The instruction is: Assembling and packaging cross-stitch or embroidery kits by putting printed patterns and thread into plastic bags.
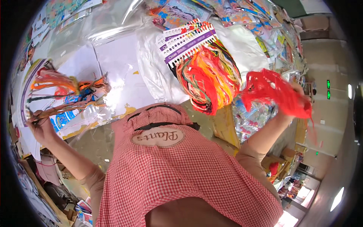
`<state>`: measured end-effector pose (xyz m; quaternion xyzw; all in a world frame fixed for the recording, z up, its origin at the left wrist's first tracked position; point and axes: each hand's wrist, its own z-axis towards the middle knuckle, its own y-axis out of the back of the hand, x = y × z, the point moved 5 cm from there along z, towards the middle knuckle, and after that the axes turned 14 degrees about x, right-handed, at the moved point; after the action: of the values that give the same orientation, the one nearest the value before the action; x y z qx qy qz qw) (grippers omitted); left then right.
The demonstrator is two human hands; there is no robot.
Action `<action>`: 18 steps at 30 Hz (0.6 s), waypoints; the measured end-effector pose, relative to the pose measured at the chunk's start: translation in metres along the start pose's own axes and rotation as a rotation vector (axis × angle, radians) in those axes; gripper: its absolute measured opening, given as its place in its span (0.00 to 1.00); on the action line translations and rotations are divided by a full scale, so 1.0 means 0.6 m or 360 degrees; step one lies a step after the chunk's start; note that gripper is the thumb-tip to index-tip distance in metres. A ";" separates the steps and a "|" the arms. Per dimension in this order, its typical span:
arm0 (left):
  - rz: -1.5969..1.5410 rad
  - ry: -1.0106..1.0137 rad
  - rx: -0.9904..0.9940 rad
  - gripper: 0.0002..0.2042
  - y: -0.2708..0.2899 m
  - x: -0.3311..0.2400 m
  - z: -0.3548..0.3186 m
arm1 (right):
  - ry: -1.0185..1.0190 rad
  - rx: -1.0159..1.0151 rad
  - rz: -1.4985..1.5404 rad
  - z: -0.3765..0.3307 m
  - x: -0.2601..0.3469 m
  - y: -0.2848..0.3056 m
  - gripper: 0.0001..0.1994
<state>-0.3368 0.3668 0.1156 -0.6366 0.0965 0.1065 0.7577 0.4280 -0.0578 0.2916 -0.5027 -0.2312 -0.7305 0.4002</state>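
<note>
At the far left, my left hand pinches the near end of a white and purple floss card. Orange, red, dark green and brown strands hang off that card toward the middle of the table. Out to the right, my right hand is closed around a loose bunch of red embroidery floss, which partly hides its fingers. Between the hands lies a stack of punched floss cards, with a thick bundle of multicoloured floss looped through the holes and spread toward me.
White sheets and a crumpled white plastic bag cover part of the table. Clear packets with colourful contents pile along the back and right. A blue printed piece lies near my left hand. Cardboard boxes stand to the right.
</note>
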 end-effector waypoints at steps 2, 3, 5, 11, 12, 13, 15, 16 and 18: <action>0.0025 0.0088 -0.0037 0.12 -0.029 0.055 -0.023 | -0.0194 0.0822 -0.0440 0.025 -0.025 -0.140 0.11; 0.0002 0.0123 -0.0001 0.13 -0.015 0.048 -0.025 | -0.0538 0.0767 -0.1470 0.035 -0.032 -0.200 0.11; -0.0221 0.0232 0.0046 0.14 -0.013 0.063 -0.030 | -0.0025 0.0789 -0.1813 0.036 -0.104 -0.231 0.10; 0.0057 0.0115 0.0094 0.17 0.022 0.016 -0.064 | -0.0510 0.0915 -0.1607 -0.019 -0.344 -0.277 0.13; 0.0153 0.0139 0.0077 0.17 0.031 0.006 -0.071 | -0.0541 0.0887 -0.1843 -0.030 -0.374 -0.285 0.14; 0.0151 0.0130 0.0086 0.17 0.045 -0.011 -0.075 | -0.0566 0.0855 -0.2078 -0.035 -0.399 -0.294 0.15; -0.0223 0.0250 0.0060 0.16 0.075 -0.036 -0.073 | -0.0736 0.0916 -0.2237 -0.038 -0.442 -0.298 0.14; -0.0059 0.0237 0.0107 0.17 0.018 -0.004 -0.084 | -0.0932 0.0972 -0.2397 -0.042 -0.460 -0.294 0.13; -0.0005 0.0222 0.0137 0.17 0.033 -0.028 -0.091 | -0.0842 0.0840 -0.2274 -0.038 -0.462 -0.282 0.13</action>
<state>-0.3592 0.3157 0.0922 -0.6094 0.1526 0.0564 0.7760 0.3258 0.1198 0.0387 -0.2784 -0.7488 -0.5880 -0.1263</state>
